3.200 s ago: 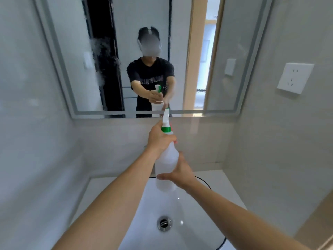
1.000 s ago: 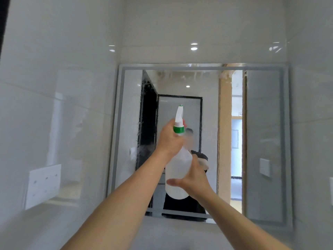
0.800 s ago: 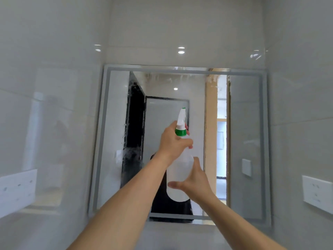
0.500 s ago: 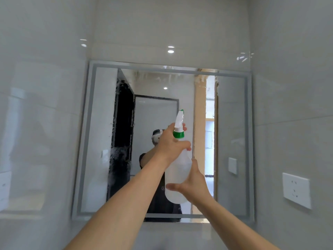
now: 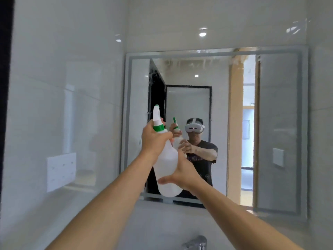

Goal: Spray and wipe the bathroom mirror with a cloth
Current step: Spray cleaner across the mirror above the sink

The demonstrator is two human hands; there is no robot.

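My left hand [image 5: 155, 139] grips the spray bottle [image 5: 166, 165] at its neck. My right hand [image 5: 182, 175] cups its base, aimed at the mirror [image 5: 277, 123] at twelve o'clock.

Straight ahead, a glossy pale tiled wall [image 5: 180, 24] carrying a rectangular mirror [image 5: 216, 52] with a frosted border, mounted flat against the tile and reaching almost to the right-hand corner, with streaks of spray droplets [image 5: 189, 63] clinging along the top of the glass. To the left, a side wall [image 5: 63, 69] of the same shiny tile, bearing a white socket plate [image 5: 61, 171] set flush, lower than the mirror's middle and well apart from its frame. Down at the bottom edge, below the mirror, just the top of a chrome tap [image 5: 195, 242] in view, with whatever it stands on out of sight.
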